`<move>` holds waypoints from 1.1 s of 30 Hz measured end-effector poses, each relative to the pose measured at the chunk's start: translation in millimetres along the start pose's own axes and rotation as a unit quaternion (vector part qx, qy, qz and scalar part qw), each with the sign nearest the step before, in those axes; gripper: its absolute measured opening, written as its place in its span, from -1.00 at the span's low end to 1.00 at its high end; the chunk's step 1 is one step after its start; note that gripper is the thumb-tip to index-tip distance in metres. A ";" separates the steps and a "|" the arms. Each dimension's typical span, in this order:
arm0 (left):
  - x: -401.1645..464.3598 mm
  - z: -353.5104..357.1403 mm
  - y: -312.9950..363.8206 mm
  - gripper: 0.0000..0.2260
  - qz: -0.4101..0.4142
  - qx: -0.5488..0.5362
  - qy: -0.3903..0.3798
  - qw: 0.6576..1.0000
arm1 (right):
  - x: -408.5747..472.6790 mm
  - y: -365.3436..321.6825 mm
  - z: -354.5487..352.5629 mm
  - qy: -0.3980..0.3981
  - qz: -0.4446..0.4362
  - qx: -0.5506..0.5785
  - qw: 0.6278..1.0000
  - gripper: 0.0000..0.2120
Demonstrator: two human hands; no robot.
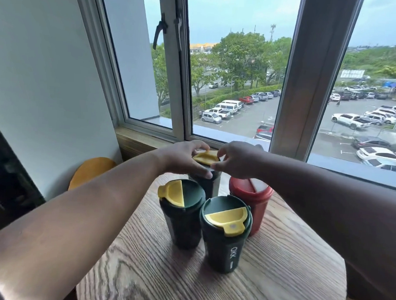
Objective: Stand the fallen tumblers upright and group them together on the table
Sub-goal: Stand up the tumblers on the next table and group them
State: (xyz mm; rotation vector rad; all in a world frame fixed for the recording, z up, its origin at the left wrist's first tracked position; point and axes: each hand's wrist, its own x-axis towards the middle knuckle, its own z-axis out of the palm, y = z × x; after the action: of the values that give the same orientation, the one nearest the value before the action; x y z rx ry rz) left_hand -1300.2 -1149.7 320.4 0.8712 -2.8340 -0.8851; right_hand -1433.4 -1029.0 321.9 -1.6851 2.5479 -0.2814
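Matt plastic tumblers, grainy wood table

We recorded a wood-grain table set against a wooden sill beneath a grey-framed window fitted with black latch handles. A plain white wall stood left. Daylight entered under an overcast sky; outside we noted trees and a car park.

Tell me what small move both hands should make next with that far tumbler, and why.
Probably let go and draw both hands back. The far green tumbler already stands upright, close to the two nearer green tumblers and the red tumbler, while the left hand and right hand grip its lid.
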 end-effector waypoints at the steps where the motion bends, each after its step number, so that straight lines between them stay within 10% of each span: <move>1: 1.0 1.7 -0.3 -0.28 -0.006 0.038 0.013 0.999 | 0.8 1.1 1.2 -0.007 -0.001 0.019 1.000 -0.55; 33: 7.7 12.1 7.6 -0.36 -0.003 0.071 0.000 0.997 | 2.4 13.1 3.7 0.022 0.031 0.062 0.997 -0.79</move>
State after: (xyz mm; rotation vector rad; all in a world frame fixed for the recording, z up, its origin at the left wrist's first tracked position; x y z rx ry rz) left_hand -1313.0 -1142.4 313.4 0.8951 -2.9250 -0.6901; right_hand -1445.7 -1026.7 315.8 -1.5713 2.5498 -0.4663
